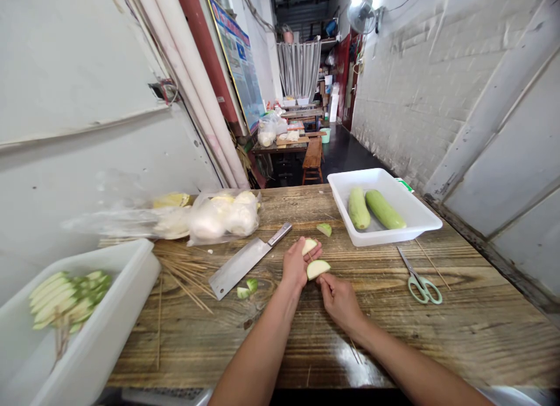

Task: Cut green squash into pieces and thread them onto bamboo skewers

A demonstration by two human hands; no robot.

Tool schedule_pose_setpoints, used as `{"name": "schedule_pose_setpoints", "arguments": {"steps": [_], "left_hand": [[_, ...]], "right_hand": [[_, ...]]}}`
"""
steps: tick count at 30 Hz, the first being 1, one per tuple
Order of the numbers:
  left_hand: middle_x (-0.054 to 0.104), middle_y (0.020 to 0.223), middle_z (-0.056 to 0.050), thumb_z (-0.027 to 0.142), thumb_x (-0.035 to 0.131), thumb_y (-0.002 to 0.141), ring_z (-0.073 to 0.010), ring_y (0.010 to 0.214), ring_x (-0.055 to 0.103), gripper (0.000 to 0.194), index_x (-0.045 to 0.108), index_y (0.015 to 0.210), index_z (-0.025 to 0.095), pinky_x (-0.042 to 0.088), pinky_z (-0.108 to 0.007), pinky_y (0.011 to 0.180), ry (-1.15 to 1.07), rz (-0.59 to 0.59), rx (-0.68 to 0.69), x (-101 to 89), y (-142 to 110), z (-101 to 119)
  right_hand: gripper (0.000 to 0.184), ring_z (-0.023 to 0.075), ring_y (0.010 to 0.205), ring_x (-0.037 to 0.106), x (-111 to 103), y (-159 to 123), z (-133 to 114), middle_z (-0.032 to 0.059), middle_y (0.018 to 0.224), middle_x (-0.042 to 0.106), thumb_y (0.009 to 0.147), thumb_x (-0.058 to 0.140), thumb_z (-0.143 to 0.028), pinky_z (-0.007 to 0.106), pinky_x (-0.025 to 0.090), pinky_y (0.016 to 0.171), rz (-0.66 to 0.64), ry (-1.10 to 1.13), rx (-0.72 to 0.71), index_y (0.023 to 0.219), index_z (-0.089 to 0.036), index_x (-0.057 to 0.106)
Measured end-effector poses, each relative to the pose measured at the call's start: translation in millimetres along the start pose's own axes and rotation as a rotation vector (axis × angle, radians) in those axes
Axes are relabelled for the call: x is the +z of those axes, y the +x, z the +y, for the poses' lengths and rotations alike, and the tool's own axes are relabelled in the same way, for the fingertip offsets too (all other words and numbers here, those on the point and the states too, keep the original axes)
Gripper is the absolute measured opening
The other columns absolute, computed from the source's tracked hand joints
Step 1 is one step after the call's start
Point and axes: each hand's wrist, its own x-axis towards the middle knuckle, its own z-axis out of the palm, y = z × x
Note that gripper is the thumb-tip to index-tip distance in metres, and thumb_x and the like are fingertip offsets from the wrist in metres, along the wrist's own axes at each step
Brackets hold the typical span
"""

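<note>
My left hand curls around a pale half-round zucchini slice, its fingers showing beyond it. A second half-round slice with a green rind is nearer to me, its right end at the pinched fingertips of my right hand. A thin stick seems to run between the two slices, though most of it is hidden. Left of my hands lies a cleaver with a metal handle. Small zucchini end pieces rest below it, and another cut piece lies beyond my hands.
A white tray with two whole zucchini stands at right, near green-handled scissors. At left, a white bin contains skewered slices. Loose bamboo skewers and a plastic bag of pale round items lie nearby.
</note>
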Motion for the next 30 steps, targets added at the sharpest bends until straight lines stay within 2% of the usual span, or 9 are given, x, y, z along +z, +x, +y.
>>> {"name": "schedule_pose_setpoints", "arguments": {"steps": [12, 22, 30], "left_hand": [[0.068, 0.076, -0.011, 0.021, 0.054, 0.083, -0.0212, 0.072, 0.068, 0.011, 0.056, 0.085, 0.010, 0.053, -0.037, 0.076, 0.030, 0.030, 0.003, -0.8, 2, -6], [0.068, 0.076, -0.011, 0.022, 0.056, 0.081, -0.0206, 0.069, 0.068, 0.012, 0.055, 0.083, 0.010, 0.053, -0.036, 0.074, 0.051, 0.050, -0.001, 1.7, 0, -9], [0.068, 0.077, -0.012, 0.030, 0.062, 0.076, -0.0217, 0.067, 0.066, 0.021, 0.059, 0.082, 0.009, 0.051, -0.031, 0.058, 0.110, 0.020, 0.018, 0.9, 1, -22]], "right_hand": [[0.026, 0.0106, 0.045, 0.039, 3, 0, 5, -0.0021, 0.052, 0.044, 0.084, 0.033, -0.020, 0.021, 0.027, 0.048, 0.005, -0.028, 0.004, 0.064, -0.018, 0.049], [0.028, 0.0115, 0.046, 0.043, 4, 2, 8, -0.0001, 0.054, 0.049, 0.085, 0.033, -0.021, 0.022, 0.029, 0.050, 0.003, -0.048, 0.006, 0.065, -0.018, 0.051], [0.029, 0.0124, 0.046, 0.047, 5, 7, 11, 0.0013, 0.054, 0.053, 0.086, 0.032, -0.019, 0.023, 0.029, 0.050, 0.023, -0.105, 0.014, 0.067, -0.017, 0.054]]}}
